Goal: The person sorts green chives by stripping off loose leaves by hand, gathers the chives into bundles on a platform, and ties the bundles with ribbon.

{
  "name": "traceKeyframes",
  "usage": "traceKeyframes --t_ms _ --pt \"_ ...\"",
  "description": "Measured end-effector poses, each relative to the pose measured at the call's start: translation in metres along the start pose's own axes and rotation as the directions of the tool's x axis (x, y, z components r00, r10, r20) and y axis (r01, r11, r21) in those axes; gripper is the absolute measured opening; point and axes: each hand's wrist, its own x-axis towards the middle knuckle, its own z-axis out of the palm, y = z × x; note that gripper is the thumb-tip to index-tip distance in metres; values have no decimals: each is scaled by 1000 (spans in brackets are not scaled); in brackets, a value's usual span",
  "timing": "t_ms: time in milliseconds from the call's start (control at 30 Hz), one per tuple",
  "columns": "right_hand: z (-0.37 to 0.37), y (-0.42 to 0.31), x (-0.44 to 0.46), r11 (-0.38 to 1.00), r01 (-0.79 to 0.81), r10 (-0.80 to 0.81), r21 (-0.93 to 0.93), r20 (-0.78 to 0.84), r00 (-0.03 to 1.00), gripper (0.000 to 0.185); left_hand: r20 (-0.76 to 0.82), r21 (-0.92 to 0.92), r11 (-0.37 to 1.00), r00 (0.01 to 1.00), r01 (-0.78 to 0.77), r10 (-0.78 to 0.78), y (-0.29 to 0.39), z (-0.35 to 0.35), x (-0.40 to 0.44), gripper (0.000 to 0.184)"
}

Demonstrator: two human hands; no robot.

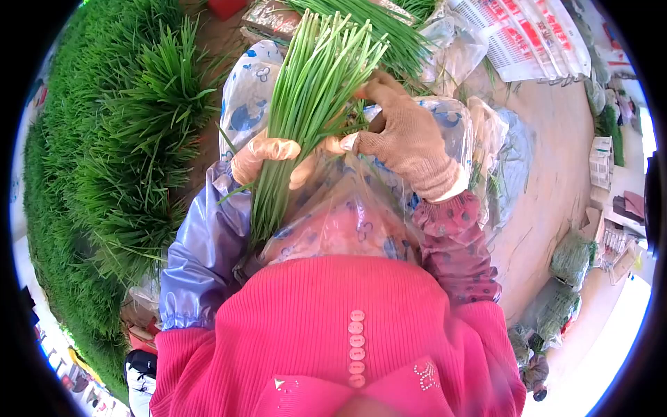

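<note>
left hand (pixel 264 156), in a pale glove: closed round the lower part of a bundle of chive-like green stalks (pixel 313 90), thumb lying across the front. right hand (pixel 410 139), in a tan knit glove: fingers bent, at the right side of the bundle; cannot tell whether it grasps any stalks.

nearest: pink ribbed top (pixel 299 306) with a column of buttons (pixel 356 339). shiny lilac sleeve cover (pixel 201 243) on the left arm; dark pink patterned sleeve cover (pixel 455 243) on the right arm. clear plastic apron (pixel 340 222) just beyond the top.

bundle position: middle of the scene, slightly left, held above the apron, pale ends to the far side, slanting a little right.

left: large mass of leafy greens (pixel 118 160), running near to far. right: brown floor (pixel 549 167), crumpled light-blue plastic (pixel 514 167) on it.

far: more long green stalks (pixel 389 42) beyond the bundle; far right, white plastic sheet with red print (pixel 528 35).
</note>
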Motion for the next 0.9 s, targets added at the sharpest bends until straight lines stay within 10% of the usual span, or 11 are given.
traceKeyframes --t_ms 233,300,433,633,833,900 --pt "15 3 -1 985 -14 -5 174 110 994 30 -39 63 996 997 -61 64 2 2 -6 76" --pt "23 4 3 952 294 -286 -90 92 954 26 -27 61 998 1000 -13 15 1 -14 -6 62" --pt "39 1 -1 936 256 -257 -241 25 966 19 -90 91 985 986 148 -140 -1 -20 -10 33" --pt "1 14 -4 886 326 -423 -329 -288 859 15 44 -64 998 999 -3 6 -2 -24 -4 74" --pt "-126 68 -55 860 -164 -221 -483 -643 733 21 15 -114 993 1000 8 -6 5 -19 -5 95" --pt "-169 78 -83 641 -611 266 -465 -613 744 32 82 -138 990 997 26 -15 8 -21 -5 95"
